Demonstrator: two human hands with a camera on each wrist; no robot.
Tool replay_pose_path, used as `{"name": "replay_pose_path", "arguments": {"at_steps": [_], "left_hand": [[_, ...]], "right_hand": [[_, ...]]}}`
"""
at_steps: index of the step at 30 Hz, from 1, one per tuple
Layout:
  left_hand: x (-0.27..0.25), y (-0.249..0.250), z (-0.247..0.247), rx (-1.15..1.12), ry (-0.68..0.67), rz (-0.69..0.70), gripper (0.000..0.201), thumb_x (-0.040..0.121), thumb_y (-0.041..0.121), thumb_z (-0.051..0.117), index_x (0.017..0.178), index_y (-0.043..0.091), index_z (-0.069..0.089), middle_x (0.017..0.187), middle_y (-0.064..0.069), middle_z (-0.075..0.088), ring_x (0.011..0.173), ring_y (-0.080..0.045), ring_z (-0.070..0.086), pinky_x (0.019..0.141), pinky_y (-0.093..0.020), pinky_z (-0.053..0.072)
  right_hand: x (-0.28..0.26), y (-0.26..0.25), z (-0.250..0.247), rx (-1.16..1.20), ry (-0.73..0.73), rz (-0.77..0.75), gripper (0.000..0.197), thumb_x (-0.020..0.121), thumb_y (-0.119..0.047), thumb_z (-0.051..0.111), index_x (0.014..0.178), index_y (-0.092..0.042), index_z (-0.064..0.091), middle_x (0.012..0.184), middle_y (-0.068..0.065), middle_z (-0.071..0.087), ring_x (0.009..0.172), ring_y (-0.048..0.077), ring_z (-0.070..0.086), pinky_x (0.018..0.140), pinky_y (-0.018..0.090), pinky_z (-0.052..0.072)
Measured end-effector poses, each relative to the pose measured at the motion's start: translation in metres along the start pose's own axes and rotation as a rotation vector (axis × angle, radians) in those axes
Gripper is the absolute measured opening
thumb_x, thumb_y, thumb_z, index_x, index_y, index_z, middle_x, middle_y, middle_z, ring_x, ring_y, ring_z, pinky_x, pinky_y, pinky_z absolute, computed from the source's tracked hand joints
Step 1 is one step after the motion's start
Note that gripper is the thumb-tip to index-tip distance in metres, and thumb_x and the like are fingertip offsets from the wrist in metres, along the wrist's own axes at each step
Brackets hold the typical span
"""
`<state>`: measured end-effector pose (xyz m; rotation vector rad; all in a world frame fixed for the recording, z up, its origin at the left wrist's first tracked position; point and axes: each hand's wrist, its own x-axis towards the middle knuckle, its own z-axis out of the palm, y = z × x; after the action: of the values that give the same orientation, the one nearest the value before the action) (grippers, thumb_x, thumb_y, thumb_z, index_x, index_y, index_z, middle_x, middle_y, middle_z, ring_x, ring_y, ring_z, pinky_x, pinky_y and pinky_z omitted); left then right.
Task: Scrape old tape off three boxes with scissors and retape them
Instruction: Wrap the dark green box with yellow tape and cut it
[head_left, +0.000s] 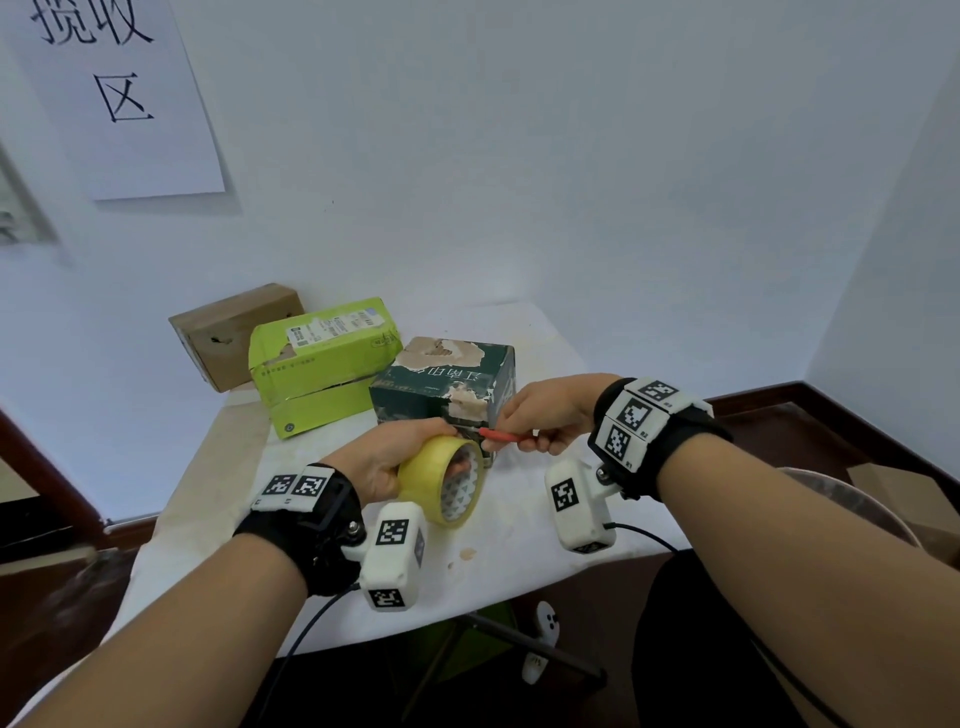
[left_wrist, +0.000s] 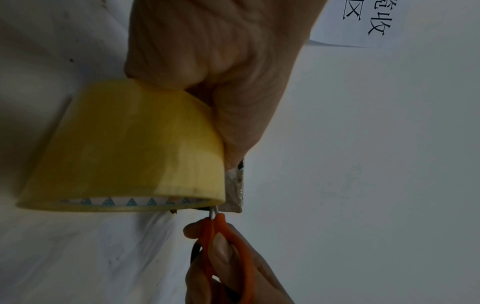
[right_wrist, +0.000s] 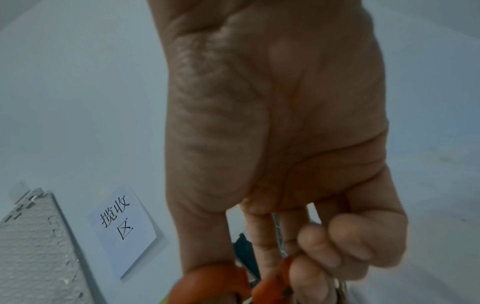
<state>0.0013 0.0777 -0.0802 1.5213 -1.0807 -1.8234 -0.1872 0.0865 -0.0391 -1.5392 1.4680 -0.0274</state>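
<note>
My left hand (head_left: 387, 457) grips a yellow tape roll (head_left: 447, 480) against the front of a dark green box (head_left: 441, 387) with torn patches. In the left wrist view the tape roll (left_wrist: 135, 148) fills the middle under my left hand (left_wrist: 221, 61). My right hand (head_left: 540, 415) holds orange-handled scissors (head_left: 501, 435), blades pointing left at the box's lower front corner beside the roll. The scissors (left_wrist: 223, 242) meet the box corner (left_wrist: 235, 189) there. In the right wrist view my right hand (right_wrist: 285, 144) curls round the orange scissors (right_wrist: 223, 283).
A lime green box (head_left: 322, 358) and a brown cardboard box (head_left: 234, 332) stand behind at the left on the white table (head_left: 519, 530). A paper sign (head_left: 114, 88) hangs on the wall. The table's front edge runs just below my wrists.
</note>
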Motion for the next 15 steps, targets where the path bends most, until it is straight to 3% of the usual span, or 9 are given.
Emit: {"name": "replay_pose_path", "arguments": {"at_steps": [9,15], "left_hand": [[0.002,0.000,-0.002,-0.069,-0.026,-0.009,0.015,0.091,0.012,0.061,0.095,-0.003,0.064,0.079,-0.020,0.070,0.064,-0.025,0.067,0.059,-0.031,0.059],[0.002,-0.001,-0.003,-0.044,-0.012,0.004,0.014,0.091,0.013,0.062,0.096,0.000,0.065,0.080,-0.019,0.070,0.066,-0.024,0.067,0.060,-0.031,0.059]], "right_hand": [[0.002,0.007,-0.003,0.014,0.051,-0.066,0.012,0.088,-0.024,0.067,0.079,-0.016,0.070,0.056,-0.002,0.048,0.046,0.008,0.035,0.047,0.018,0.030],[0.001,0.011,0.000,0.019,0.055,-0.107,0.013,0.090,-0.021,0.064,0.082,-0.014,0.071,0.053,-0.004,0.049,0.043,0.006,0.033,0.043,0.016,0.027]]}}
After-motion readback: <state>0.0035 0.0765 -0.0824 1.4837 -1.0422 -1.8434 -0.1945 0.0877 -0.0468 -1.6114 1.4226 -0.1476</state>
